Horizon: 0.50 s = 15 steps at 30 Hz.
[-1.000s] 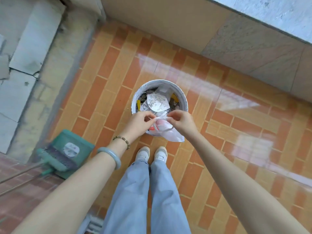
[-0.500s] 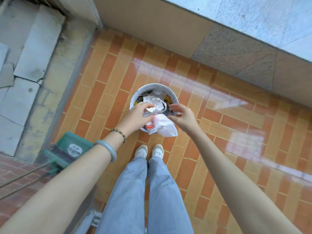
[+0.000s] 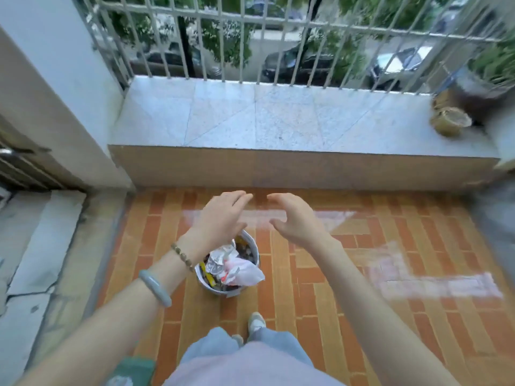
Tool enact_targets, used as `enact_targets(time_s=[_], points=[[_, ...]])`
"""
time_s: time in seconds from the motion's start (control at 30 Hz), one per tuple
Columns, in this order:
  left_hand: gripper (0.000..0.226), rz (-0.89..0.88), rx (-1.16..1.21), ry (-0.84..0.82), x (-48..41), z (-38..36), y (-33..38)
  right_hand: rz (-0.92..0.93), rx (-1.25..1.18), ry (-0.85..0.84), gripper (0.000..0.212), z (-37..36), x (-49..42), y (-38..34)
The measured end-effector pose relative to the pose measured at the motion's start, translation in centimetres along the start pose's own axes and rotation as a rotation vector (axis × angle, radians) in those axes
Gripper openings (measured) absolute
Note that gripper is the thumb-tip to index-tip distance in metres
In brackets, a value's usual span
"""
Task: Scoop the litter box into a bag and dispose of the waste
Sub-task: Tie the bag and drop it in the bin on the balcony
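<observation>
A white bin [image 3: 252,247] stands on the orange brick-pattern floor, full of paper and other rubbish. A white plastic bag with red print [image 3: 243,271] lies on top of the rubbish and hangs over the bin's near right rim. My left hand [image 3: 218,220] hovers above the bin's far left edge, fingers relaxed and holding nothing. My right hand [image 3: 295,218] is raised beside it to the right, fingers loosely bent and empty. Neither hand touches the bag or the bin.
A low stone ledge [image 3: 278,118] runs across behind the bin, with metal window bars [image 3: 250,37] above it and a round pot [image 3: 450,121] at its right end. A green dustpan [image 3: 131,371] shows at the bottom left. My feet [image 3: 255,325] stand just behind the bin.
Both hands let go of the plastic bag and rose away from the bin; the bag now rests on the rubbish. The view tilted up, showing the ledge and bars.
</observation>
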State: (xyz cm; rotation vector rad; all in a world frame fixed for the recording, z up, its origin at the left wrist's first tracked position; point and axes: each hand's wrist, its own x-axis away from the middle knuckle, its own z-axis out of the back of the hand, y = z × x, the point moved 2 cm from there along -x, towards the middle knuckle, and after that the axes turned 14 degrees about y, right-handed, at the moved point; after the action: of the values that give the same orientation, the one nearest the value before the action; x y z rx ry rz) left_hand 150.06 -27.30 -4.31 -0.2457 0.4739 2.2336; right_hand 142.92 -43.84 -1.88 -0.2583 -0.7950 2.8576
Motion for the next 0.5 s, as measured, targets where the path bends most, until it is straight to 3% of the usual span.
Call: enact_targets(time_s=[0.17, 0.5], points=[[0.066, -0.354, 0.003, 0.105, -3.9, 3.7, 6.0, -0.125, 0.161, 0.241, 0.053, 7.2, 5.7, -0.4], [0.068, -0.956, 0.209, 0.083, -0.8, 4.0, 23.3, -0.689, 0.450, 0.568, 0.054, 11.9, 25.4, -0.8]])
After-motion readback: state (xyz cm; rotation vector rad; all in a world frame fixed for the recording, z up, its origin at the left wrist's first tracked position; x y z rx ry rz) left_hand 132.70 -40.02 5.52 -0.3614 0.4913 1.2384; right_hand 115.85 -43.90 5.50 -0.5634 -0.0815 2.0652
